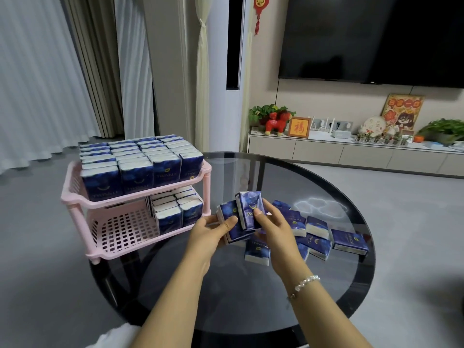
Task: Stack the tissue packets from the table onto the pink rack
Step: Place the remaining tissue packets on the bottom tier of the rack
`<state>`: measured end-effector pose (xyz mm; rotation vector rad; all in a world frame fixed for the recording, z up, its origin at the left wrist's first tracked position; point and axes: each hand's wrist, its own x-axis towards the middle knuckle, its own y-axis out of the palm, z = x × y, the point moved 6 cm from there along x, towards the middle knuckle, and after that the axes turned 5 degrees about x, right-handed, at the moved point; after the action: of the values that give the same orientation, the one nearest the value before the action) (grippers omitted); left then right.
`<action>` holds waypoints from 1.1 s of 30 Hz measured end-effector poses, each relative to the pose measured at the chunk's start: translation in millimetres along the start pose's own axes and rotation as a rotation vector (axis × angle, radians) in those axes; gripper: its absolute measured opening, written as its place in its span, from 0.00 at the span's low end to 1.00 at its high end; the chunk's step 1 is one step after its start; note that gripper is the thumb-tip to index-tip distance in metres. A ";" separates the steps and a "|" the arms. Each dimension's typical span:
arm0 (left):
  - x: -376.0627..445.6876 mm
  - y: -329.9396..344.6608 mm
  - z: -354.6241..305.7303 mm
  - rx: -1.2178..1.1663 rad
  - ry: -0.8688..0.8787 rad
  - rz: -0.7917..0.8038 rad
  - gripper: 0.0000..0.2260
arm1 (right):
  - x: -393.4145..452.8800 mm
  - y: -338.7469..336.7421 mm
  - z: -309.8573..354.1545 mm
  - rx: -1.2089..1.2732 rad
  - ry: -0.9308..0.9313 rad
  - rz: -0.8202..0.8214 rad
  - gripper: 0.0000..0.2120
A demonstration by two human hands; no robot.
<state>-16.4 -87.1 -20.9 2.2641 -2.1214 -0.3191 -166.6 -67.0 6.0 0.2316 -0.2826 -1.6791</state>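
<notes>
Packets gathered in both hands, lower shelf waiting

Head view: the left hand [213,234] has its fingers [229,223] closed round a dark blue tissue packet [229,222], thumb across its face. The right hand [272,223] pinches a second packet [248,209] upright, edge to edge with the first, as if squaring the two together. Under and to the right of the right fingers, loose packets [326,237] lie scattered on the glass bench [251,297]. Left of the left fingers stands the pink rack [75,194]: its top shelf looks full, while the lower shelf [125,232] holds packets only at its right end.

The step in hand appears to be collecting a batch. Next, I judge, both packets need carrying left and setting upright, just beside the standing ones.
</notes>
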 end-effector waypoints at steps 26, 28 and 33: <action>-25.1 -46.7 7.8 0.017 -0.097 -0.017 0.08 | 19.8 -10.3 11.2 -0.942 -0.047 0.152 0.15; -27.1 -48.2 12.9 0.034 -0.097 -0.024 0.09 | 22.6 -12.8 9.4 -1.084 -0.051 0.180 0.15; -28.1 -51.2 23.5 0.052 -0.098 -0.055 0.14 | 20.5 -7.5 3.2 -1.447 0.014 0.383 0.13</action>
<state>28.6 -52.5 -48.2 2.3864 -2.1403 -0.3882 -177.2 -86.3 6.9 -0.8363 0.8583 -1.1468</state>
